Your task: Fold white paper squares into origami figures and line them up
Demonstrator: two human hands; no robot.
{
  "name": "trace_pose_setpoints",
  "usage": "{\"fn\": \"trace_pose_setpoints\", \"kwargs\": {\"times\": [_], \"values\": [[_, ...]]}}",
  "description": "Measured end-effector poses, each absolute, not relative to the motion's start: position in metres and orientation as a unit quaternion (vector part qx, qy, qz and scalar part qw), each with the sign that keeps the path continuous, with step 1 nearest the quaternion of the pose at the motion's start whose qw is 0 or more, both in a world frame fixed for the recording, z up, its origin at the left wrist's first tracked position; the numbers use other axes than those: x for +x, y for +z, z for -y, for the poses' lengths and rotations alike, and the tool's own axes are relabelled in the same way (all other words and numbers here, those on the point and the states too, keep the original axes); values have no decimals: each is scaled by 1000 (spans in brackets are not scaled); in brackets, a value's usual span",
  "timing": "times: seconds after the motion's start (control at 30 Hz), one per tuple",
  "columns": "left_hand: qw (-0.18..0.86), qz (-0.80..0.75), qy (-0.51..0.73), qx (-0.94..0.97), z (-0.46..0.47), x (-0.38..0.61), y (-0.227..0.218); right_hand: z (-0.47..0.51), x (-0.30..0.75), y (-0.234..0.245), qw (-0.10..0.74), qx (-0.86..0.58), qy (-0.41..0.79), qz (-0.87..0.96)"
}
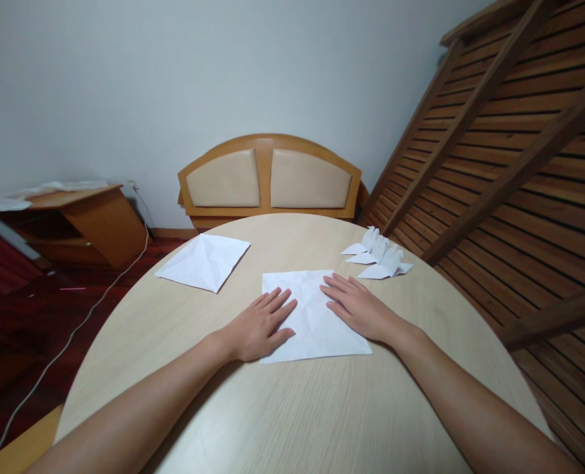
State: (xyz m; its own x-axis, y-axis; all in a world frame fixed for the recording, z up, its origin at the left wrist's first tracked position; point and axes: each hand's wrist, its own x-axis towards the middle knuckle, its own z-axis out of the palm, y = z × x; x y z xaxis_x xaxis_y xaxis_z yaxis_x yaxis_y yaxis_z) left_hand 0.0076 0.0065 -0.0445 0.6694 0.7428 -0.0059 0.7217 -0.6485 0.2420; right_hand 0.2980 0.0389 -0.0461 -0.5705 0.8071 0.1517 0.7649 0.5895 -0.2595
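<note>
A white square sheet of paper with faint creases lies flat on the round table in front of me. My left hand rests on its left edge, palm down with fingers spread. On the opposite side, my right hand lies flat across the sheet's right edge, fingers stretched out. Neither hand grips anything. Beyond my right hand stand several folded white paper figures in a row, shaped like birds. To the far left is a stack or sheet of creased white paper, turned at an angle.
Behind the table stands a wooden headboard with two beige panels. A slatted wooden frame leans along the right side. At the left, a low wooden desk carries white sheets, and a pale cable runs over the dark floor.
</note>
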Motion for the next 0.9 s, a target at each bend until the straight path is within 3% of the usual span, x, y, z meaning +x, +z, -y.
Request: {"fn": "trace_pose_setpoints", "kwargs": {"times": [0.1, 0.27, 0.53, 0.9], "values": [[113, -404, 42, 907, -7, 6, -43, -31, 291, -35, 136, -395, 131, 899], [124, -403, 77, 904, -13, 0, -44, -16, 280, -28, 81, -342, 204, 914], [174, -298, 98, 933, -4, -4, -14, -19, 282, -32, 91, -345, 196, 913], [178, -329, 101, 922, -16, -22, -8, -24, 292, -22, 92, -353, 225, 904]]}}
